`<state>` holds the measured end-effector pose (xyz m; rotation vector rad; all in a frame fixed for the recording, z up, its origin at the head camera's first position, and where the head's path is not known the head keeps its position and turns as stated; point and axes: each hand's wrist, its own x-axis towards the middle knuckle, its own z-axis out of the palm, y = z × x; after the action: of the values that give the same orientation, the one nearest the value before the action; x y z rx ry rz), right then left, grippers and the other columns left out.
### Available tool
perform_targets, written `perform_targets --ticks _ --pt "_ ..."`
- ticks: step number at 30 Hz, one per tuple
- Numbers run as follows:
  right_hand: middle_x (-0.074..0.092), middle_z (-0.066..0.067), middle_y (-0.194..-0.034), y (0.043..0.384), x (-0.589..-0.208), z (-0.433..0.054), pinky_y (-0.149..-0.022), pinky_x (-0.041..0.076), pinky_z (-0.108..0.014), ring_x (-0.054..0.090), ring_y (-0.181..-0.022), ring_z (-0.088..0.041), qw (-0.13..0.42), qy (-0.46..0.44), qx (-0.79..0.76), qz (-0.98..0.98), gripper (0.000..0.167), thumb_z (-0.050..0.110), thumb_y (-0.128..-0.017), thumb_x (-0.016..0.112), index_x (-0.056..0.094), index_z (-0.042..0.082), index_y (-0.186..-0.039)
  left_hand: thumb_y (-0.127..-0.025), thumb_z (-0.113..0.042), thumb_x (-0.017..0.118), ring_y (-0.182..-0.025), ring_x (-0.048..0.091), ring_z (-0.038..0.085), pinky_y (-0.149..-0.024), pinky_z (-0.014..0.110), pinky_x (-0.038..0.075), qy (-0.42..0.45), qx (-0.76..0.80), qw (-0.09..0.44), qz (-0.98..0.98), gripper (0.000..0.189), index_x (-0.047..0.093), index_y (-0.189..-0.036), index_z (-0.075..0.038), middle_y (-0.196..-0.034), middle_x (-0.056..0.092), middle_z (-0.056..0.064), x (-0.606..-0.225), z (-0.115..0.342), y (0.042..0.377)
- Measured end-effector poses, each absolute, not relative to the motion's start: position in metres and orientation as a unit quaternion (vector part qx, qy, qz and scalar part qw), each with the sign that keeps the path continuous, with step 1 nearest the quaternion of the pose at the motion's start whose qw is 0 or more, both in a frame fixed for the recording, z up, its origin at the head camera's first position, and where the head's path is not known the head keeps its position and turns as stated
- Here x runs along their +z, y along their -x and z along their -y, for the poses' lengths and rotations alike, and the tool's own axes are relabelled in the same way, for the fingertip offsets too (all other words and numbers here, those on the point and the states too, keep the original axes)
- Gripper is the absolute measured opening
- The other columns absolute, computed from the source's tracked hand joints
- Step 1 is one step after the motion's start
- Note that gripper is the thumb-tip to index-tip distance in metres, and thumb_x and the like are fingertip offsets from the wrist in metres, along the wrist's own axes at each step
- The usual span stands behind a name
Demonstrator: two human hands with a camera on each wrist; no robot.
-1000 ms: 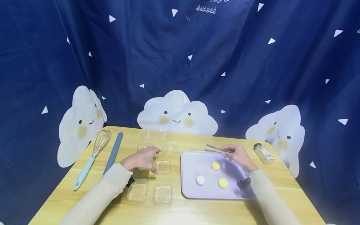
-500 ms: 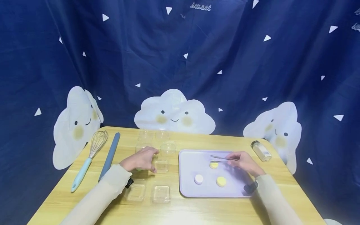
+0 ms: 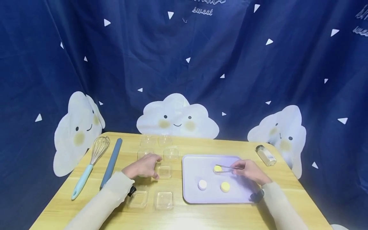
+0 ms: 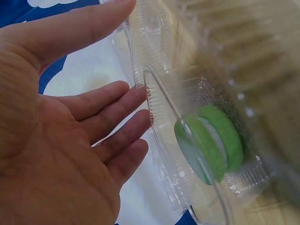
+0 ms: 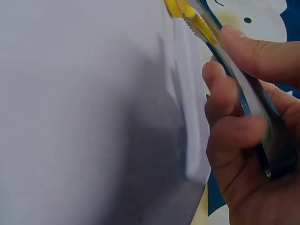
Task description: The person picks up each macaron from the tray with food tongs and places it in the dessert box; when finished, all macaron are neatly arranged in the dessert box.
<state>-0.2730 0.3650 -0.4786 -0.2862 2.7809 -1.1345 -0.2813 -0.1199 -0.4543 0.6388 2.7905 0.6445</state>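
My right hand (image 3: 249,172) holds metal tongs (image 5: 241,77) with toothed tips. The tips straddle the back yellow macaron (image 3: 217,169) on the lilac tray (image 3: 191,166); the right wrist view shows them right at its sides. Nearer on the tray lie another yellow macaron (image 3: 225,187) and a pale pinkish-white one (image 3: 202,185). To the left, my left hand (image 4: 61,126) has its fingers extended and thumb spread, fingertips at the wall of a clear plastic box (image 4: 157,101). Inside that box stands a green macaron (image 4: 213,143) on edge, hidden behind the hand in the head view.
Several clear plastic boxes surround the left hand, including a near one (image 3: 164,201) and a back one (image 3: 171,153). A whisk (image 3: 83,182) and a blue-grey flat bar (image 3: 111,164) lie at the left. A glass shaker (image 3: 266,156) lies beyond the tray's right corner.
My right hand has brought the tongs from the tray's back edge down and toward me, onto the back yellow macaron. The left hand has stayed nearly still at the box.
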Motion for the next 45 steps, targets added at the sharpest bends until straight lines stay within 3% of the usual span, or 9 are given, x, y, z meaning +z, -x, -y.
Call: perform_targets --ticks 6,16,29,36,39,45 --pt "0.078 -0.003 -0.106 0.272 -0.482 -0.363 -0.089 0.05 -0.024 0.068 -0.101 -0.017 0.057 0.112 -0.369 -0.921 0.025 0.02 -0.081 0.082 0.078 0.015 -0.105 -0.063 -0.02 0.095 -0.132 0.053 0.035 -0.116 0.054 0.042 -0.218 0.236 0.104 -0.941 0.087 0.056 -0.139 0.0 -0.138 0.063 0.015 -0.459 0.121 0.28" --pt "0.078 -0.003 -0.104 0.273 -0.488 -0.36 -0.092 0.053 -0.033 0.07 -0.101 -0.019 0.046 0.104 -0.368 -0.923 0.022 0.02 -0.081 0.082 0.078 0.016 -0.102 -0.065 -0.022 0.094 -0.132 0.053 0.034 -0.116 0.053 0.043 -0.21 0.252 0.106 -0.939 0.081 0.059 -0.136 0.001 -0.136 0.064 0.014 -0.461 0.119 0.278" --pt "0.08 -0.004 -0.104 0.276 -0.483 -0.357 -0.078 0.05 -0.02 0.069 -0.098 -0.014 0.018 0.057 -0.358 -0.932 0.026 0.026 -0.078 0.085 0.081 0.016 -0.102 -0.064 -0.026 0.095 -0.129 0.056 0.032 -0.114 0.052 0.045 -0.21 0.25 0.084 -0.941 0.077 0.064 -0.131 -0.003 -0.132 0.067 0.011 -0.463 0.122 0.281" --pt "0.078 -0.003 -0.098 0.279 -0.485 -0.36 -0.063 0.047 -0.023 0.059 -0.075 -0.013 0.013 0.04 -0.362 -0.931 0.03 0.029 -0.08 0.084 0.08 0.016 -0.107 -0.064 -0.029 0.095 -0.131 0.056 0.033 -0.114 0.053 0.045 -0.203 0.263 0.08 -0.94 0.074 0.067 -0.129 -0.006 -0.133 0.068 0.009 -0.465 0.122 0.283" --pt "0.076 -0.001 -0.092 0.281 -0.485 -0.362 -0.055 0.047 -0.024 0.055 -0.062 -0.011 0.012 0.033 -0.387 -0.922 0.029 0.027 -0.082 0.083 0.079 0.015 -0.109 -0.064 -0.03 0.095 -0.131 0.056 0.033 -0.114 0.054 0.045 -0.201 0.269 0.083 -0.938 0.075 0.067 -0.13 -0.007 -0.133 0.067 0.009 -0.467 0.122 0.283" --pt "0.061 -0.005 -0.062 0.286 -0.475 -0.358 -0.043 0.042 -0.026 0.045 -0.048 -0.008 -0.011 0.024 -0.459 -0.888 0.03 0.024 -0.086 0.079 0.078 0.009 -0.113 -0.063 -0.029 0.095 -0.131 0.056 0.034 -0.114 0.055 0.045 -0.2 0.276 0.086 -0.936 0.076 0.067 -0.13 -0.008 -0.134 0.067 0.009 -0.467 0.122 0.285"
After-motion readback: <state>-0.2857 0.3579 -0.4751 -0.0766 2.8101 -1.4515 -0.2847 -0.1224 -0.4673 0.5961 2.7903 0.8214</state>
